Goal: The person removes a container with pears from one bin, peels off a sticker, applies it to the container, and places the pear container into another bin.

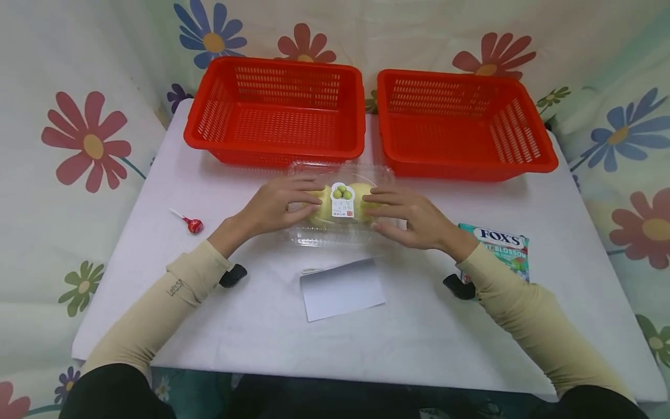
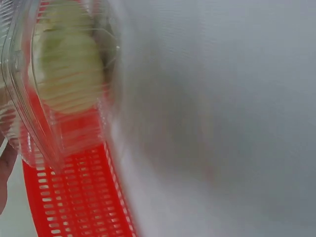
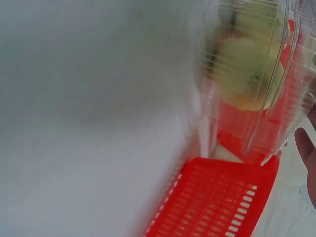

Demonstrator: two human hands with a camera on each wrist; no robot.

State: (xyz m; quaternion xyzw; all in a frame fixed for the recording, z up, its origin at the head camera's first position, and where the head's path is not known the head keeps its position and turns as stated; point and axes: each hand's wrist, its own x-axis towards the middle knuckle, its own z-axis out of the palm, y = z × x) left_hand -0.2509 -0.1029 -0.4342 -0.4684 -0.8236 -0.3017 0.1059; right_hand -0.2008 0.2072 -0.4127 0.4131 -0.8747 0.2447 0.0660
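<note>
A clear plastic clamshell box (image 1: pixel 335 235) sits near the middle of the white table, holding round pale yellow-green items (image 3: pixel 242 79) that could be pastries or fruit. Its lid carries a white label (image 1: pixel 342 201) with a picture of green fruit. From the left, my left hand (image 1: pixel 277 203) lays its nearly straight fingers on the lid. My right hand (image 1: pixel 413 218) touches the lid's other side, fingers extended and spread. Both wrist views show the box's ribbed side, with only part of each hand at the frame edge.
Two red plastic baskets, a left one (image 1: pixel 277 125) and a right one (image 1: pixel 445 134), stand behind the box. A red lollipop (image 1: pixel 195 226) lies at left. A folded white paper (image 1: pixel 342 291) lies in front, and a FOX'S candy bag (image 1: pixel 505 250) is partly under my right forearm.
</note>
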